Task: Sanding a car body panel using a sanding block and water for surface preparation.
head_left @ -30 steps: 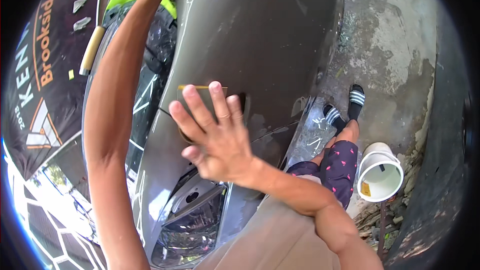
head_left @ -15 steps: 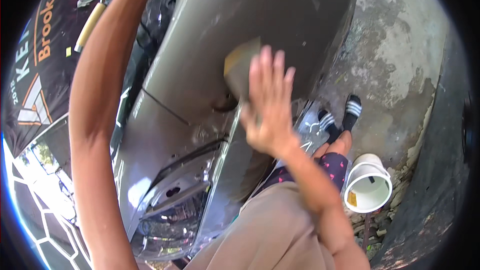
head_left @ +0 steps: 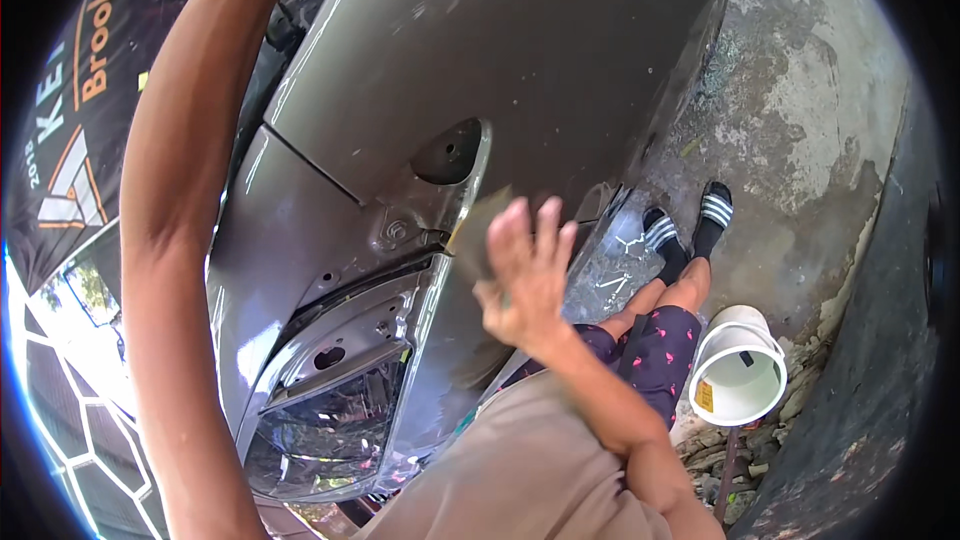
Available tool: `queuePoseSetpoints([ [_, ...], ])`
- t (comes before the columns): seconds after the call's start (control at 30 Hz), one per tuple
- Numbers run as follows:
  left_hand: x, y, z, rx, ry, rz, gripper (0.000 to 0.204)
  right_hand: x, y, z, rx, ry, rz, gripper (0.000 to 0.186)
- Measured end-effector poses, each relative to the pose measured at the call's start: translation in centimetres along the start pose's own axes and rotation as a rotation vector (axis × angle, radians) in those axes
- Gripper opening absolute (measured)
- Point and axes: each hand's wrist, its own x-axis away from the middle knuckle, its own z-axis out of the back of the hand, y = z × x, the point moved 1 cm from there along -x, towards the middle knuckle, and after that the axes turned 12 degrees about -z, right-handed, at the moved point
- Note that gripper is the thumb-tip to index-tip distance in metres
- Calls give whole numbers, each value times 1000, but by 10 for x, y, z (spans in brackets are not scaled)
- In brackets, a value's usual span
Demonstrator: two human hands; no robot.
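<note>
My right hand [head_left: 530, 280] is over the lower edge of a grey-brown car body panel [head_left: 560, 50], fingers stretched and slightly spread. Under its fingers and thumb sits a thin sheet that looks like sandpaper [head_left: 478, 225], grey with a yellowish edge. Part of this sheet is hidden by the hand. A dark rounded recess [head_left: 440, 162] in the panel lies just beyond it. My left arm [head_left: 175, 210] reaches up along the left side, and its hand is beyond the upper edge of the picture.
Left of my body is a lamp opening with glossy dark glass [head_left: 330, 440]. A white bucket [head_left: 738, 323] lies tilted at the right, beside loose stones. My feet in striped slides [head_left: 715, 208] stand on a wet concrete floor [head_left: 790, 190]. A dark printed banner [head_left: 110, 130] hangs at the far left.
My right hand and the sheet have come down toward me along the panel, uncovering the recess. The view has shifted slightly. My left arm stays raised.
</note>
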Motion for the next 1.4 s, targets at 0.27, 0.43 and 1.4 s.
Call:
queuePoseSetpoints([
  [0.27,9,-6,1,48,29,-6,18,-67,14,14,-41,125,-103,65],
  [0.43,16,17,-6,-96,69,-14,18,-129,-29,27,-127,127,9,66],
  [1.4,101,172,49,-104,-240,280,23,-223,-69,59,4,251,-95,65],
])
